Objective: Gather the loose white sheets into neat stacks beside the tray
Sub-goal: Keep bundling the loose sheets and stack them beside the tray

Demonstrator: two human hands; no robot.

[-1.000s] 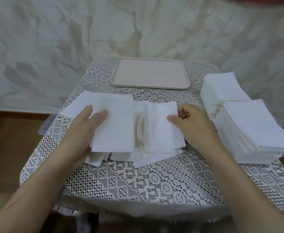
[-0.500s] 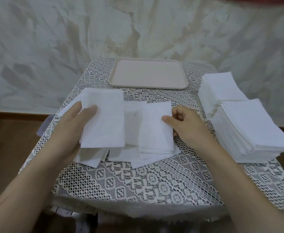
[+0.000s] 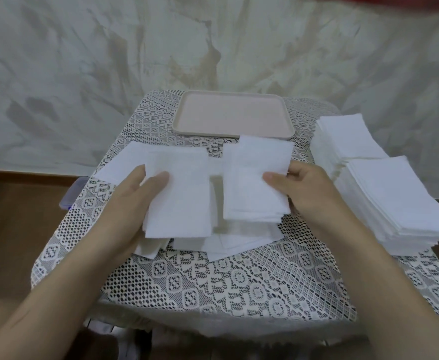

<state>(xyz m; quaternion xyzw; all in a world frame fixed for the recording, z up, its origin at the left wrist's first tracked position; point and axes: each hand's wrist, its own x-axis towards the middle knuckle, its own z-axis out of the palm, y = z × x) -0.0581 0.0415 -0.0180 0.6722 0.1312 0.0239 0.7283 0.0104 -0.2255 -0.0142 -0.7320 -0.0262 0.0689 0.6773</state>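
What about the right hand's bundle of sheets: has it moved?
Yes: the bundle moved toward the tray; its far edge now overlaps the near rim.

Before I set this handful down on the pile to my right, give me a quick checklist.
1. Right hand grips right bundle: ok, thumb on top.
2. Left hand grips left sheets: ok.
3. Near stack top free: ok.
4. Loose sheets all gathered: not ok, several lie on the lace cloth.
5. Right bundle's sheet count: cannot tell.
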